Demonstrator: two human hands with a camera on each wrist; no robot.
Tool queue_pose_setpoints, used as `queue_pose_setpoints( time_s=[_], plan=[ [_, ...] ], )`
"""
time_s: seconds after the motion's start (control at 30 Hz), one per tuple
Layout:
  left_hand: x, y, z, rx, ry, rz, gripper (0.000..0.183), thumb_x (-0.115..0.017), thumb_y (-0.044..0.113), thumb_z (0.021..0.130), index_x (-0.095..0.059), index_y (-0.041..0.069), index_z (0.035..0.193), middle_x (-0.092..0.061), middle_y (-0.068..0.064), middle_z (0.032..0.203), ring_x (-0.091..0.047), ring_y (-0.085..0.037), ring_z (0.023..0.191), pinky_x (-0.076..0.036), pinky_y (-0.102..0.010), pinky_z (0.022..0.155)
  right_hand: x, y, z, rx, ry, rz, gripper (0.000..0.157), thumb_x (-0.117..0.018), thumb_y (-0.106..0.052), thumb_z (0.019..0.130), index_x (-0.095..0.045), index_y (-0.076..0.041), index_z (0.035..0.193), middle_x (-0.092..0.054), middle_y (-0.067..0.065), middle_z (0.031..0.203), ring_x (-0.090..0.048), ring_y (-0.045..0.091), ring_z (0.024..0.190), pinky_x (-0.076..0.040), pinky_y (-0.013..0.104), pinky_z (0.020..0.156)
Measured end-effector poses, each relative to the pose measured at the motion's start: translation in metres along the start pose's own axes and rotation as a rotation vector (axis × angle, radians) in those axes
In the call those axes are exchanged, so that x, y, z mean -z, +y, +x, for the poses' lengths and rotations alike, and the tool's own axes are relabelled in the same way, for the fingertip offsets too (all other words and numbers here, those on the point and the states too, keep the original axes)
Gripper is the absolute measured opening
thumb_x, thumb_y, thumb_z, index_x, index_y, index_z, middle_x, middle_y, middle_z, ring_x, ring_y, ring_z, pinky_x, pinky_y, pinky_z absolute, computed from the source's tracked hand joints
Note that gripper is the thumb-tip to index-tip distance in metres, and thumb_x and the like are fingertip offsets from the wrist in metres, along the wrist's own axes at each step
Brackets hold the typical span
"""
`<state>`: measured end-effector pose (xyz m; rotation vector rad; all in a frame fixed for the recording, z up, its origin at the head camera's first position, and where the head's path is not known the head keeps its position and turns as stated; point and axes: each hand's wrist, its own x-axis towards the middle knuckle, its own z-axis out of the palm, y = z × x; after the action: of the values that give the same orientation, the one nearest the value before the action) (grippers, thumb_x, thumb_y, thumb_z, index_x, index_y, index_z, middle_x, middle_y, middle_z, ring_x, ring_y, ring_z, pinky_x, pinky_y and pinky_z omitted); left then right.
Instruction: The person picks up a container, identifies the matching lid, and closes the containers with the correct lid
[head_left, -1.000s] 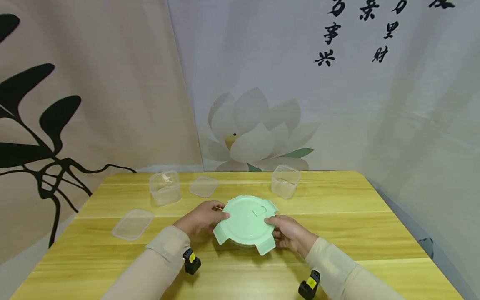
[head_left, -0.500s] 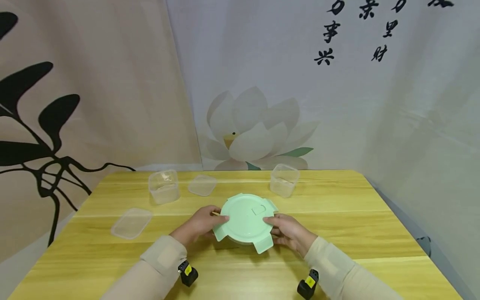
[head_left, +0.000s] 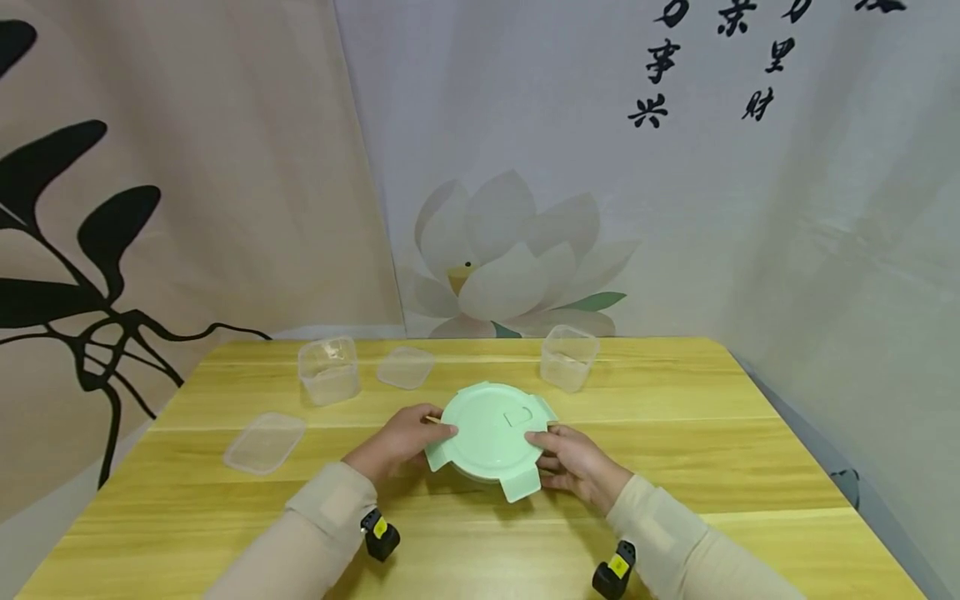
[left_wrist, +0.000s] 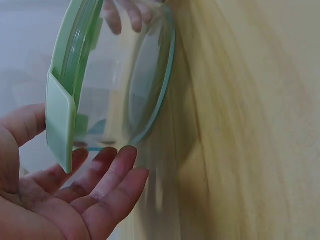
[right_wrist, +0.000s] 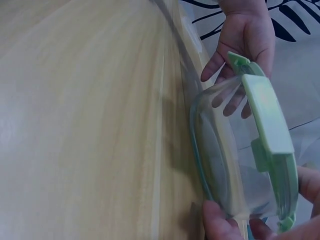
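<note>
Both hands hold a round glass food container (left_wrist: 107, 80) with a mint-green lid (head_left: 491, 429) at the middle of the table. Locking flaps stick out around the lid's edge, one of them (head_left: 521, 486) on the near side. My left hand (head_left: 399, 440) grips the left side, thumb on the lid and fingers spread below by the glass. On the right side my right hand (head_left: 581, 468) pinches the lid's edge with the thumb on top and fingertips under the glass. In the wrist views, the clear bowl shows no contents, and its base is close over the tabletop.
Behind stand two clear plastic tubs, a left one (head_left: 328, 372) and a right one (head_left: 568, 360). Two flat translucent lids lie on the wooden table (head_left: 675, 467), one (head_left: 405, 367) at the back and one (head_left: 265, 443) at the left. A printed cloth hangs behind the table.
The container has shifted slightly left and away and turned a little clockwise, its near flap moving left. My left hand has moved slightly left along with it; both hands keep their grip.
</note>
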<state>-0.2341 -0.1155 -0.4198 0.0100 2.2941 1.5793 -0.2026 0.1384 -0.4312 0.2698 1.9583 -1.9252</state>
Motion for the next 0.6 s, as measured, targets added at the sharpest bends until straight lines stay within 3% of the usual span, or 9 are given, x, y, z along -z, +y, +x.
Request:
queue_pose_setpoints(
  time_s=[0.33, 0.5, 0.6],
  plan=[
    [0.007, 0.004, 0.005, -0.011, -0.029, 0.062, 0.048, -0.066, 0.024, 0.092, -0.053, -0.002, 0.13, -0.06, -0.018, 0.115, -0.062, -0.022, 0.087, -0.055, -0.038, 0.068, 0.003, -0.002, 0.002, -0.029, -0.02, 0.002, 0.04, -0.06, -0.025, 0.094, -0.049, 0.001, 0.122, -0.059, 0.017, 0.111, -0.057, 0.03, 0.105, -0.051, 0.05, 0.086],
    [0.009, 0.003, 0.01, -0.022, -0.043, 0.063, 0.042, -0.065, 0.023, 0.093, -0.056, 0.001, 0.127, -0.061, -0.016, 0.112, -0.062, -0.021, 0.084, -0.055, -0.038, 0.066, 0.007, -0.005, 0.007, -0.048, -0.047, -0.018, 0.047, -0.06, -0.024, 0.093, -0.044, 0.004, 0.126, -0.059, 0.02, 0.116, -0.056, 0.032, 0.106, -0.05, 0.053, 0.087],
    [0.01, 0.003, 0.012, -0.016, -0.052, 0.073, 0.044, -0.065, 0.024, 0.093, -0.054, 0.001, 0.129, -0.06, -0.017, 0.116, -0.061, -0.022, 0.085, -0.054, -0.037, 0.066, 0.009, -0.005, 0.008, -0.051, -0.054, -0.019, 0.042, -0.06, -0.024, 0.092, -0.046, 0.003, 0.121, -0.062, 0.017, 0.111, -0.057, 0.03, 0.104, -0.051, 0.053, 0.086]
  ],
)
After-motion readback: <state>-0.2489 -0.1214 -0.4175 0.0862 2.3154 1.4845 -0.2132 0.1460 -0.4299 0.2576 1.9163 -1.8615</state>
